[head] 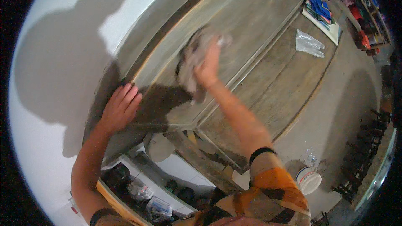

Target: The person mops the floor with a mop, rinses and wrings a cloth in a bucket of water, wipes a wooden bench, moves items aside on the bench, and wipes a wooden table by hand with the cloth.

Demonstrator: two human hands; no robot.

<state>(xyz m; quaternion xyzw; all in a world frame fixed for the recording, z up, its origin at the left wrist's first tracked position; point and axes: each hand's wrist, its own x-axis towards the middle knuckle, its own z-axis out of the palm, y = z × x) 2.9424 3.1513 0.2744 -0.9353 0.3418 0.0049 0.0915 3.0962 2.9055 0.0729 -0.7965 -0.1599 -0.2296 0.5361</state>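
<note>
My right hand (209,64) presses a greyish cloth (192,58) onto a large grey-brown panel (251,22) with raised edges; both hand and cloth are blurred. Part of the cloth is hidden behind the hand. To the left, my left hand (124,105) lies over the near end of a dark raised strip (176,23), its fingers stretched out and holding nothing. A white wall (47,144) runs beside that hand, and my shadow falls across the wall and the panel.
On the lower grey-brown surface (267,91) lie a clear plastic bag (309,44) and a blue cloth (320,6) on a pale flat item. A white bucket (309,180) stands on the floor. Below me, a compartment (188,175) holds plastic-wrapped items (158,208). Shelving (366,12) is at upper right.
</note>
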